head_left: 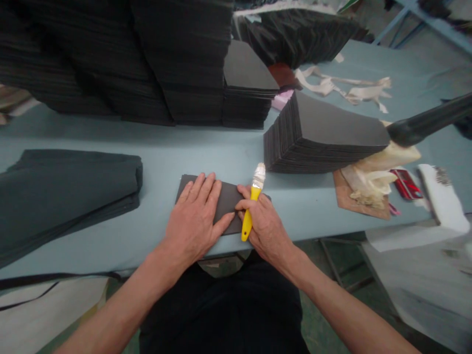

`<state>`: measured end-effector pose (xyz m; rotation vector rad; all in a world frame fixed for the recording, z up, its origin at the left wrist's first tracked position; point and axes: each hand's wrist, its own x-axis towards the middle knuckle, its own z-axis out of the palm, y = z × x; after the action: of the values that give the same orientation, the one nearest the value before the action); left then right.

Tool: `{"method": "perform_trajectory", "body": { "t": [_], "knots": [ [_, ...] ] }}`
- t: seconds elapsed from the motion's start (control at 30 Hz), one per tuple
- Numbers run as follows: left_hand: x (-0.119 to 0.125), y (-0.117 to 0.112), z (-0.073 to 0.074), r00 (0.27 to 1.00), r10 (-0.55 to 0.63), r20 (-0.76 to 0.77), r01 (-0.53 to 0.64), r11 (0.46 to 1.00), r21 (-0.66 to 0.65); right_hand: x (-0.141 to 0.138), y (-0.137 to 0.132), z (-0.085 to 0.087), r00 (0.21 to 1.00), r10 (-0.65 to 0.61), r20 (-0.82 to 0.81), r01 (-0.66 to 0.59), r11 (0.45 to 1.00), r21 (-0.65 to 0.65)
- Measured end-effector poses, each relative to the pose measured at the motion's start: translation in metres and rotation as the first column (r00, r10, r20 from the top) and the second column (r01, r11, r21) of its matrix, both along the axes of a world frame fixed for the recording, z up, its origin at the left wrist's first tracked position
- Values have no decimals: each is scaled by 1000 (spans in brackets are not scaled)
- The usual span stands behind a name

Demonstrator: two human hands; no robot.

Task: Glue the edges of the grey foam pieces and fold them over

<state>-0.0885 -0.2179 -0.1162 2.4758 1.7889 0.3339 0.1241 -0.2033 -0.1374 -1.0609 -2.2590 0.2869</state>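
two hands of ours pin one dark foam panel (224, 204) to the pale blue table (158, 164).
our left hand (193, 216) lies open and flat, pressing the panel down; our right hand (263, 226) is clenched around a yellow-handled brush (250, 209) with white-caked bristles, its knuckles over the panel's far end. beyond sit a stack of cut foam panels (324, 137) and, to the left, folded dark cloth (66, 191). a red packet (405, 183) lies far right; no brand or writing can be read.

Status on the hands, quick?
Left hand flat on dark grey foam sheet. Right hand gripping yellow-handled white-bristled brush. Dark grey foam stack off right, apart.
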Motion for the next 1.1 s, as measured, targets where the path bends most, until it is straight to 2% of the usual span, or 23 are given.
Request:
{"method": "perform_trajectory", "body": {
  "t": [0.17, 0.27, 0.53, 0.7, 0.87, 0.97, 1.1],
  "knots": [
    [-13, -5, -2, 986, 168, -3, -168, 986, -2, 0, 1, -1, 1000, 3, 7, -3, 999, -52],
    [-14, -6, -3, 978, 209, 16, -208, 978, -7, 0, 1, -2, 1000, 7, 13, -7, 998, -57],
    [-12, -4, -4, 977, 212, 13, -212, 977, 11, 2, 6, 6, 992, 25, 126, -25, 1000, -1],
    [-12, -3, -4, 976, 219, -9, -218, 976, 10, -17, 8, 13, 993, 18, 114, -25, 998, 64],
    [-12, -3, -4, 977, 213, -11, -213, 977, 9, -36, 15, 7, 995, 70, 64, -68, 997, -34],
    [-11, -3, -1, 975, 223, -16, -223, 975, -19, -25, 15, 2, 995, 75, 63, -70, 995, -75],
    [-8, -3, 2, 970, 241, -17, -241, 969, -56, -1, 12, -2, 995, 94, 33, -92, 993, -67]
  ]
}}
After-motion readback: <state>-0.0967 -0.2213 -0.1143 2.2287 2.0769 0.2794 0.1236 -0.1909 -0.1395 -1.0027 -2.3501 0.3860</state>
